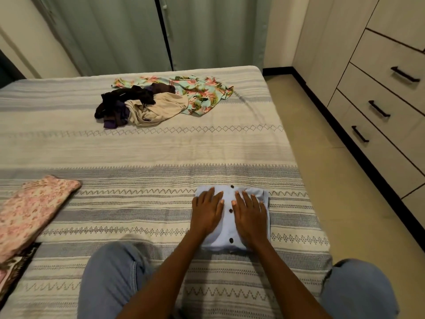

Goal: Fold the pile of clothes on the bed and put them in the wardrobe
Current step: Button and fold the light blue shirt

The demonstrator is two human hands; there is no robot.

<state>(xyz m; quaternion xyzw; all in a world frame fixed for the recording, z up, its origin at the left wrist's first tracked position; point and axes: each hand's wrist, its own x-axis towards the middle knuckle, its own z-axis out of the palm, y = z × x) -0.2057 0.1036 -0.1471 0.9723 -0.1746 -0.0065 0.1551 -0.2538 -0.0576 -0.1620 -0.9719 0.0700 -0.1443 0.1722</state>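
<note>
A light blue buttoned shirt (pixel 227 223), folded into a small rectangle, lies near the bed's front right corner. My left hand (pixel 207 209) presses flat on its left half, and my right hand (pixel 249 210) lies flat on its right half, fingers straight. Farther back on the bed sits a loose pile of clothes (pixel 142 104): dark garments, a beige piece and a floral turquoise garment (pixel 202 93). A folded pink floral garment (pixel 32 210) rests on a stack at the bed's left edge.
The striped bedspread (pixel 142 153) covers the bed. A wardrobe with drawers and black handles (pixel 379 109) stands along the right wall, past a strip of tiled floor (pixel 333 162). Green curtains (pixel 138 33) hang behind the bed. My knees in jeans frame the bottom.
</note>
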